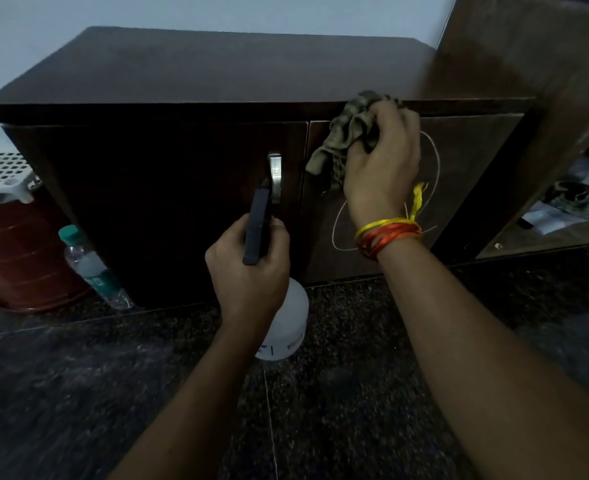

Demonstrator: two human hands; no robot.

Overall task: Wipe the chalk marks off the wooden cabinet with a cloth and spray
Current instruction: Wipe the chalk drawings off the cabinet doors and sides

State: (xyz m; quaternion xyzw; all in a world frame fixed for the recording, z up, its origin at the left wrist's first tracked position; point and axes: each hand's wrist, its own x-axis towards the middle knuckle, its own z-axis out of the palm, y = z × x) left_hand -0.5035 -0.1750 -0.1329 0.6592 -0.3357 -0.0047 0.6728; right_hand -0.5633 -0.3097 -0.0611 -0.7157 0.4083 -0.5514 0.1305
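Observation:
A dark wooden cabinet [168,188] with two doors stands on the floor. White chalk marks [436,161] loop across its right door, partly hidden by my arm. My right hand [383,161] grips a crumpled olive cloth [348,129] and holds it against the top of that door. My left hand [251,268] grips the black head of a spray bottle [286,327], whose white body hangs below my wrist in front of the left door. A metal handle [275,174] sits at the left door's edge.
A red bin [19,258] with a white perforated lid stands at the left, with a clear plastic water bottle [92,268] leaning beside the cabinet. An open shelf with clutter [570,202] lies at the right. The floor [355,393] is dark speckled tile.

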